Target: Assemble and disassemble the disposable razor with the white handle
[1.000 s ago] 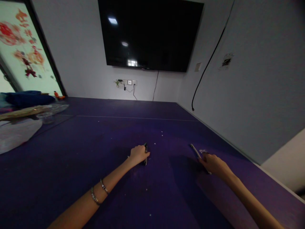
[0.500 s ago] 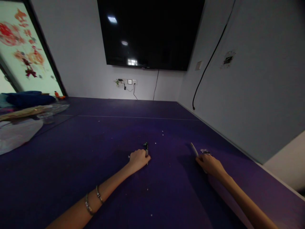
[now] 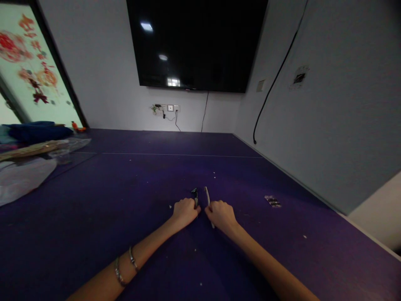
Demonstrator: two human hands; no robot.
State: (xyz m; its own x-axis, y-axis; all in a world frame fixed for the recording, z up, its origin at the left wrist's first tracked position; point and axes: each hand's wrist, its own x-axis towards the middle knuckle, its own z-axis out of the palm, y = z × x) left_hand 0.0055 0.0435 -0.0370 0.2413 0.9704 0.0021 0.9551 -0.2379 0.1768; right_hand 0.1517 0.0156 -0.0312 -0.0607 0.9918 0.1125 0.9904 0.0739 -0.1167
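My left hand (image 3: 184, 212) is closed round the handle of a razor (image 3: 196, 195), whose dark head points away from me. Just to its right, my right hand (image 3: 222, 215) grips a slim pale toothbrush (image 3: 207, 195). The brush's head sticks out beyond my fingers and its lower end shows below them. A small gap separates the two hands over the purple surface (image 3: 150, 234). Off to the right lies a small clear packet with dark contents (image 3: 272, 201), apart from both hands.
At the left lie plastic bags (image 3: 28, 177) and a dark blue cloth (image 3: 42, 131). Small white scraps are scattered on the surface. A black television (image 3: 197, 46) hangs on the far wall above sockets (image 3: 170, 108). A black cable (image 3: 278, 75) hangs along the right wall.
My right hand has moved left with the toothbrush, coming close to my left hand and leaving the packet behind. My left hand with the razor has shifted slightly right.
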